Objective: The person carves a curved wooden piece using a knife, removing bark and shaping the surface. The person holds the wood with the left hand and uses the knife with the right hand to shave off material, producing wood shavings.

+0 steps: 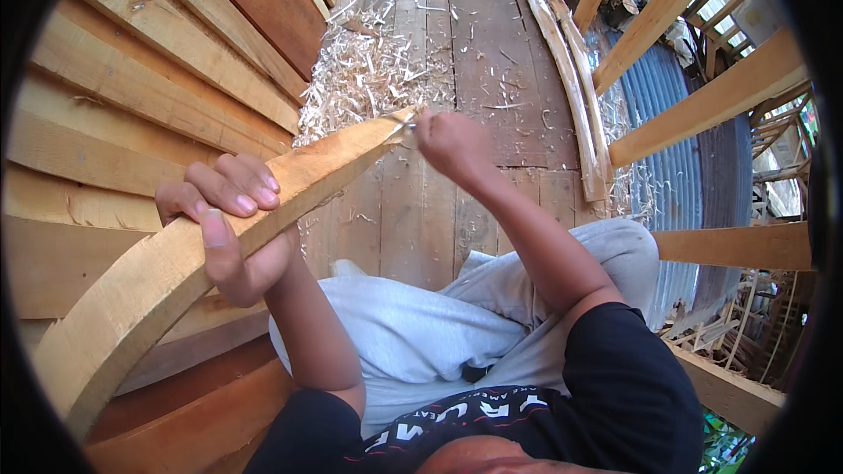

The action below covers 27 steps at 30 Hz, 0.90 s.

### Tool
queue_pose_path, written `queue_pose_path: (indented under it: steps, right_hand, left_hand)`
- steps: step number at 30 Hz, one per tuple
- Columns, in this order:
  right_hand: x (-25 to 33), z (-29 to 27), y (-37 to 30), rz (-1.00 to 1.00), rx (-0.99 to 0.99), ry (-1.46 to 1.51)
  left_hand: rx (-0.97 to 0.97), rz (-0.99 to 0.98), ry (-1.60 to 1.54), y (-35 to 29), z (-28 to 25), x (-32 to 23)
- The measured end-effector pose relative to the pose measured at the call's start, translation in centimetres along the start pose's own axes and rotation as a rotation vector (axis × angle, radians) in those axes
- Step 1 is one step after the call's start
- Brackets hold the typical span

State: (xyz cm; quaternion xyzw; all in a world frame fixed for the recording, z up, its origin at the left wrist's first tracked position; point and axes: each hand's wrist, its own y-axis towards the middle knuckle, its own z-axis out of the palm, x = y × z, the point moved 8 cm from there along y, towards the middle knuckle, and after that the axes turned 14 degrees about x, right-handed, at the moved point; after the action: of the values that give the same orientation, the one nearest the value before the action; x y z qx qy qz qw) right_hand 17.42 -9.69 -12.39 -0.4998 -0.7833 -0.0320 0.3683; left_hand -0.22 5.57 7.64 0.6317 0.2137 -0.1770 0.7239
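Note:
A long, thick wooden beam (303, 180) slants across in front of me, from the lower left up to its tapered far end. My left hand (233, 219) is closed around its middle, with fingers over the top and the thumb on the near side. At the far tip my right hand (452, 147) is a fist around a tool, mostly hidden in the palm. Only a small shiny metal blade (407, 125) shows from it, against the beam's end. Its handle is out of sight.
Curly wood shavings (360, 79) are heaped on the plank floor (492, 53) beyond the beam. Stacked boards (114, 114) line the left. Long pale strips (571, 61) lie to the right, beside a slatted wooden railing (711, 110) and corrugated metal sheets (659, 140). My legs (413, 316) are folded beneath my arms.

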Motion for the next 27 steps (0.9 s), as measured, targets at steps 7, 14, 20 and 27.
queue_pose_path:
  steps: [7, 14, 20, 27]
  right_hand:
    - [-5.0, 1.2, 2.3, -0.049, -0.125, -0.012]
    - [-8.6, 2.1, 2.5, 0.013, -0.116, -0.007]
    - [-7.3, 2.4, 3.0, 0.007, 0.005, 0.140]
    - [-0.3, 1.1, -0.9, -0.032, -0.036, 0.089]
  left_hand:
    - [-0.012, 0.027, -0.069, 0.3, 0.2, 0.7]
    - [-0.007, 0.010, -0.063, -0.2, 0.4, 0.5]
    - [-0.007, -0.001, -0.066, 0.0, 0.6, 0.7]
    - [-0.061, 0.013, -0.047, -0.1, 0.0, 0.2]
